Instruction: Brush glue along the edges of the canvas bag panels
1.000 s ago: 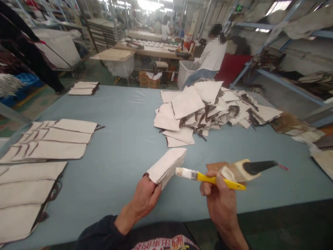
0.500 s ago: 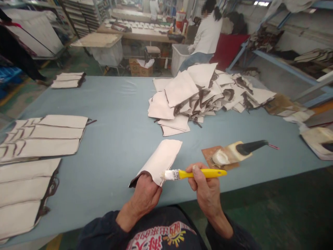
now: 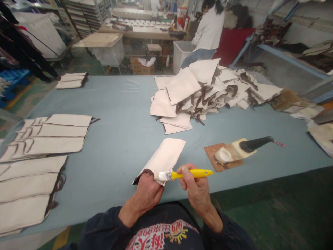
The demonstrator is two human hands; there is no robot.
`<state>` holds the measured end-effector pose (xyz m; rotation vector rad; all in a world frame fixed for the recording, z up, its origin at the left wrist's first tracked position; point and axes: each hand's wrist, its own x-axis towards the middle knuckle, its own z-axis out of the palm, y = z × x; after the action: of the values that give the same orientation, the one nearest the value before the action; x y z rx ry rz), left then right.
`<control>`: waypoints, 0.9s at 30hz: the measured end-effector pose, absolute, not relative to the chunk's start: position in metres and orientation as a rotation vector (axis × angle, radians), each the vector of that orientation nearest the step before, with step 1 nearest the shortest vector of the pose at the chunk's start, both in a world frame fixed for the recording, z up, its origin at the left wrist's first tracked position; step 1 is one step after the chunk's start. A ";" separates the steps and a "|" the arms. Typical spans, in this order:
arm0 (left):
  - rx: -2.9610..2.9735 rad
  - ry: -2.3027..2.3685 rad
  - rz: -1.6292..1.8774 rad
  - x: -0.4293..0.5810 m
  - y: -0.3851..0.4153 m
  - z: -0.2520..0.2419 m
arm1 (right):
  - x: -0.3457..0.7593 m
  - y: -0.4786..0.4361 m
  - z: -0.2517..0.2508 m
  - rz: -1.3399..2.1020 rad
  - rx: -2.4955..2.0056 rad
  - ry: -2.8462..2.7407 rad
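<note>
My left hand grips the near end of a folded cream fabric piece with a dark brown edge, which lies on the blue-grey table. My right hand is closed on a yellow-handled brush; its white bristles touch the fabric's near end beside my left fingers. To the right, a glue-caked tool with a black handle rests on a brown board.
A loose heap of cream pieces with brown trim lies at the table's far middle. Overlapping rows of laid-out pieces cover the left side, a small stack sits far left. A person in white sits beyond the table.
The brush moved left from near the glue board onto the fabric's near end. The fabric was lowered from a raised tilt to lie flat on the table.
</note>
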<state>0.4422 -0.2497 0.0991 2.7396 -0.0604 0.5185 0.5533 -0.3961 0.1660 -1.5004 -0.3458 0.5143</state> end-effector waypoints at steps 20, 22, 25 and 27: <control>2.747 -0.055 0.499 0.445 -0.248 0.097 | 0.565 -0.387 0.162 0.604 -1.507 -0.307; 2.752 -0.046 0.502 0.445 -0.248 0.096 | 0.567 -0.391 0.160 0.627 -1.531 -0.294; 2.747 -0.044 0.510 0.446 -0.247 0.094 | 0.570 -0.398 0.160 0.611 -1.562 -0.288; 2.743 -0.034 0.517 0.447 -0.246 0.092 | 0.570 -0.399 0.161 0.610 -1.559 -0.287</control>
<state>0.4472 -0.2460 0.0924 2.7433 -0.0337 0.5169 0.5700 -0.3988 0.1611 -1.5593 -0.2873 0.6097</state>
